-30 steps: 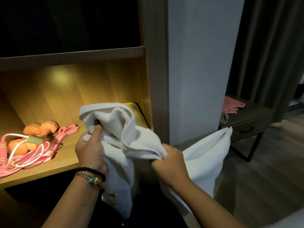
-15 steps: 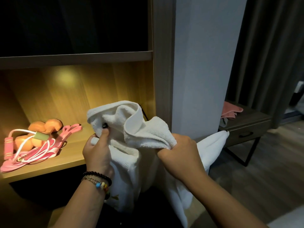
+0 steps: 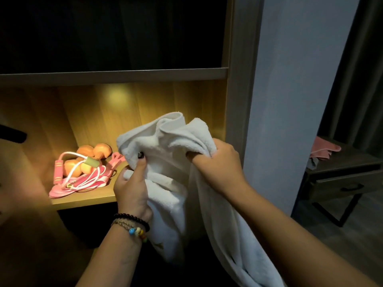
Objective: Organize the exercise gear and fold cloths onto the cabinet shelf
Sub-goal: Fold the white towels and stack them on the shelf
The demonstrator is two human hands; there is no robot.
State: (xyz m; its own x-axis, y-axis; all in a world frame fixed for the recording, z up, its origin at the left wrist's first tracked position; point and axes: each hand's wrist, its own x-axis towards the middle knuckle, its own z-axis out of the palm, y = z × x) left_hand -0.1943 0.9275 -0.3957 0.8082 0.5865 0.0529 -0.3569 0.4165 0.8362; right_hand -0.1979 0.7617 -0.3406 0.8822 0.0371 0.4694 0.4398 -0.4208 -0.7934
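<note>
In front of the lit shelf (image 3: 83, 200), a white towel (image 3: 165, 183) was clutched bunched by left hand (image 3: 132, 189) and right hand (image 3: 217, 162), its length hung downward; the shelf lay just behind, nearer the left hand.

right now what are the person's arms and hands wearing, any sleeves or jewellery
No sleeves: both forearms are bare. The left hand has a dark-painted thumbnail and, at the wrist, a black beaded bracelet beside a thinner strand with coloured beads. The right hand shows no rings or bands.
</note>
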